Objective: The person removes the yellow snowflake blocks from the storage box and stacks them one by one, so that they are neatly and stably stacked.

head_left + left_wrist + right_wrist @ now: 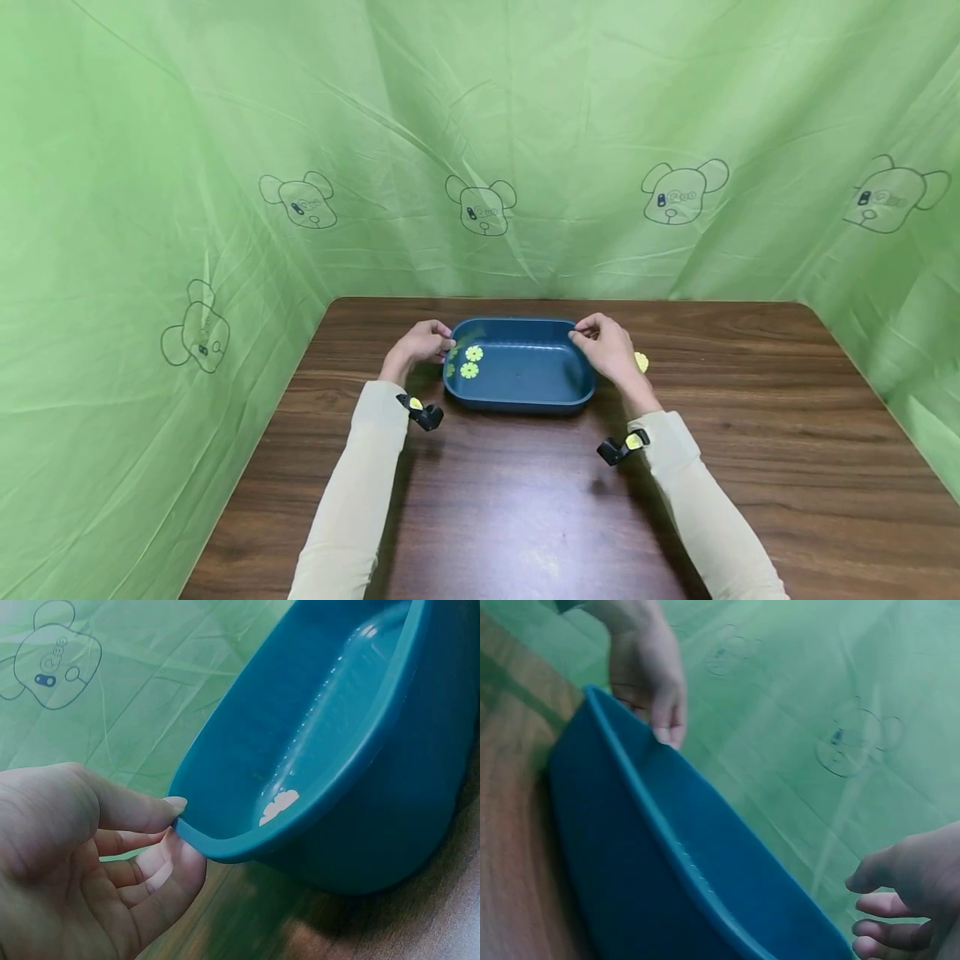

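A blue oblong plastic basin (517,406) with rounded corners is on the wooden table in front of me. Two yellow-green flower-shaped pieces (472,362) lie inside it, near its left end. My left hand (422,343) pinches the rim at that end, thumb above and fingers below, as the left wrist view makes plain. At the far right corner is my right hand (606,346). In the right wrist view, the right hand's fingers (889,930) are loosely bent and look just apart from the rim, with nothing held.
Another yellow flower-like piece (641,362) lies on the table just beyond my right hand, partly hidden by it. Green sheeting (570,250) with drawn bear faces hangs behind the table (750,433) and along both sides. A small black camera is strapped to each wrist.
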